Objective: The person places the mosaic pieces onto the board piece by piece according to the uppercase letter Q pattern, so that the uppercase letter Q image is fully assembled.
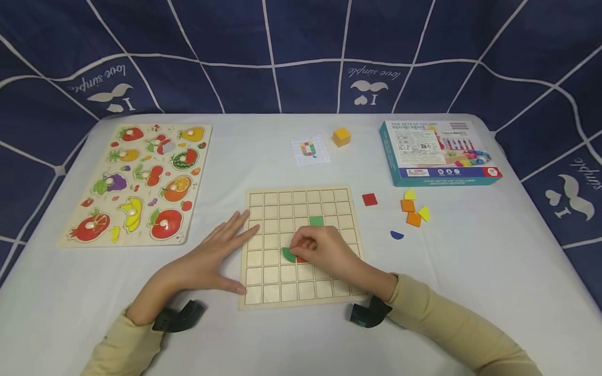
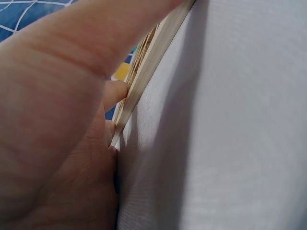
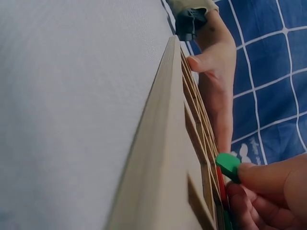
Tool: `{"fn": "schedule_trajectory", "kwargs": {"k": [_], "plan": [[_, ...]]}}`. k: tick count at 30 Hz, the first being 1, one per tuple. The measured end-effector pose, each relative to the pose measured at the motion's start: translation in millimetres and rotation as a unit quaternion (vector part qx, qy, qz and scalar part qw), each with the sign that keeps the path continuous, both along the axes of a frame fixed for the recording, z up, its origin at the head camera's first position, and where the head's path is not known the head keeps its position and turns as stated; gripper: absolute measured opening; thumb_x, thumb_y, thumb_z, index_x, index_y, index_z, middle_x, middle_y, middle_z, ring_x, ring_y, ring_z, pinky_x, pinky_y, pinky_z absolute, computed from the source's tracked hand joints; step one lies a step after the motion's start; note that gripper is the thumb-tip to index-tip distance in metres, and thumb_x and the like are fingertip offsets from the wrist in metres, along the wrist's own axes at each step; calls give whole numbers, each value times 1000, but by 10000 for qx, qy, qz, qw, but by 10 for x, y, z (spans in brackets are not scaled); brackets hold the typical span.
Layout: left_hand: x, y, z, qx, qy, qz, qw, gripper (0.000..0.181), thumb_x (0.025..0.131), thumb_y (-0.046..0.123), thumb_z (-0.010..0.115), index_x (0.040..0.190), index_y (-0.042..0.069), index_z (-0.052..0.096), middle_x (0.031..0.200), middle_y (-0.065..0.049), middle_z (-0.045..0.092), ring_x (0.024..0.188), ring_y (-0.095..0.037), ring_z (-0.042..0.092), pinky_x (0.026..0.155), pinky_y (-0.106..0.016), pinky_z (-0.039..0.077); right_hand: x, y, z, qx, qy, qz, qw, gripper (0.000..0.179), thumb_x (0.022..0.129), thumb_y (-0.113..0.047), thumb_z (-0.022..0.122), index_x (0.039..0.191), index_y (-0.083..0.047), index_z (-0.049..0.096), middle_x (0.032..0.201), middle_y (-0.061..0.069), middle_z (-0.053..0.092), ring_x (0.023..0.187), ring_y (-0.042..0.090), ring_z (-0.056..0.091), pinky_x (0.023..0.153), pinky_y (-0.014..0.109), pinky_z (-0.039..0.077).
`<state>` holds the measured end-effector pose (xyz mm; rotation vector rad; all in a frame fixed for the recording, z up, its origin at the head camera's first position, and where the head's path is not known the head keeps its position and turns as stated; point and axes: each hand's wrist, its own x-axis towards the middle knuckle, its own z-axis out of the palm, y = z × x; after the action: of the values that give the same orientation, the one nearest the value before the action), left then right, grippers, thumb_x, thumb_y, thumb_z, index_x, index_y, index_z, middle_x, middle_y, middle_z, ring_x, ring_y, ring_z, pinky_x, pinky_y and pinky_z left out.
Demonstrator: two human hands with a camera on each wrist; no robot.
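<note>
A wooden grid board (image 1: 271,274) lies on the white table. Along its left edge rests my left hand (image 1: 209,258), fingers spread, with thumb and fingertips touching the frame. My right hand (image 1: 329,250) pinches a green quarter-circle piece (image 1: 288,255) by its edge over the grid's middle. In the right wrist view that green piece (image 3: 228,166) is held tilted between thumb and finger, near a red piece (image 3: 221,184). A green square (image 1: 316,221) sits in a cell above the right hand. Other cells under that hand are hidden.
Right of the board lie a red square (image 1: 369,199), orange squares (image 1: 407,206), yellow pieces (image 1: 424,213) and a blue half-circle (image 1: 397,235). Behind stand a pattern card (image 1: 320,156), an orange-yellow cube (image 1: 342,137) and a box (image 1: 437,180). A fruit puzzle (image 1: 141,198) lies left.
</note>
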<state>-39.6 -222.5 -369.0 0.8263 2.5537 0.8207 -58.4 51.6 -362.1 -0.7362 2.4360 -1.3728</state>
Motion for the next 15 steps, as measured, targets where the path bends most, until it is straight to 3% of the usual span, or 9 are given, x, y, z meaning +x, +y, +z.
{"fn": "schedule_trajectory", "kwargs": {"k": [7,15], "plan": [[-4,7,11,-7,-30,1,10000,116,58,58,81,150,17,23,156,-5,-4,139,-25,-8,107,-53,5,-3,-2,23,399,883,84,9953,9,79,-5,74,80,-12,70,71,-12,56,63,4,49,56,20,44],[-8,-2,2,24,-2,-66,10000,116,59,61,77,150,17,21,156,-5,-5,139,-26,-8,106,-55,5,-10,-16,25,773,1164,551,9887,17,80,-6,73,96,-13,73,92,-8,66,88,7,54,75,21,45]]}}
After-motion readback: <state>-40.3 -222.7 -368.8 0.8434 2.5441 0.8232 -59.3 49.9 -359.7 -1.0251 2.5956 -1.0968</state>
